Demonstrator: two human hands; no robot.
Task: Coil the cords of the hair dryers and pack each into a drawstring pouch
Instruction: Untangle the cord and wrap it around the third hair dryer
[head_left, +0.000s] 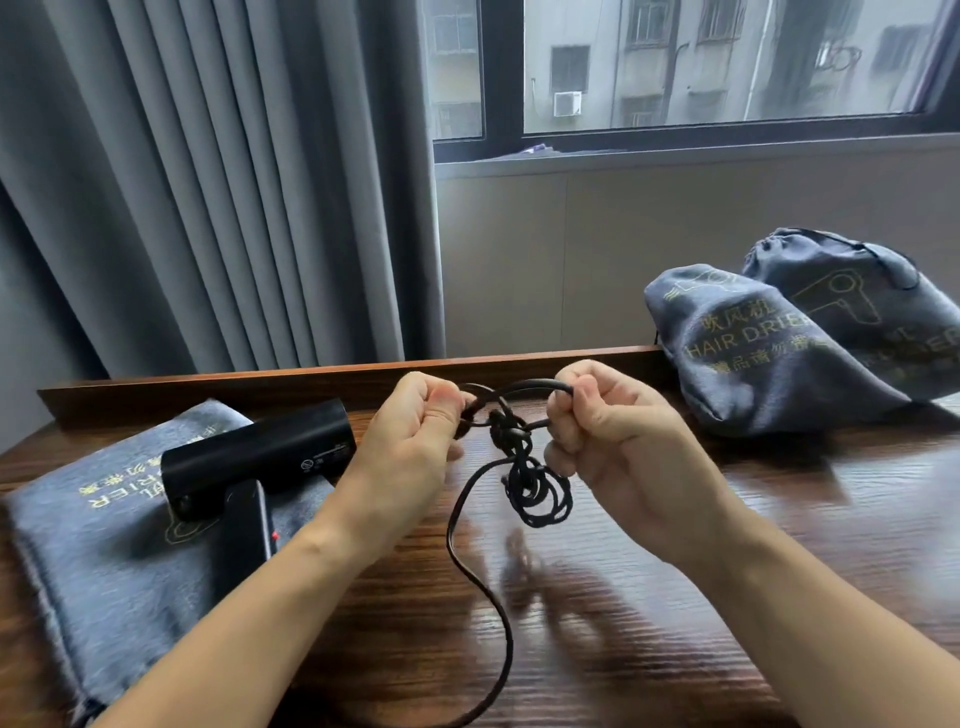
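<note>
1. Black cord (511, 452) is bunched in a knotted tangle between the hands, above the table (675, 597); pulling the ends apart could cinch it tighter rather than free it.
2. Its slack tail runs toward the near edge and could snag.
3. Left hand (415, 431) is curled, pinching a loop.
4. Right hand (597, 421) is fisted round the other loop.
5. Dryer (260, 462) lies on a flat pouch (104, 545), left.

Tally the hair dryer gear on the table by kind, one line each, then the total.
Hair dryers: 1, black, lying on the flat pouch
Drawstring pouches: 3, one flat, two stuffed
Cords: 1, black, gripped by left hand and right hand
Total: 5
</note>
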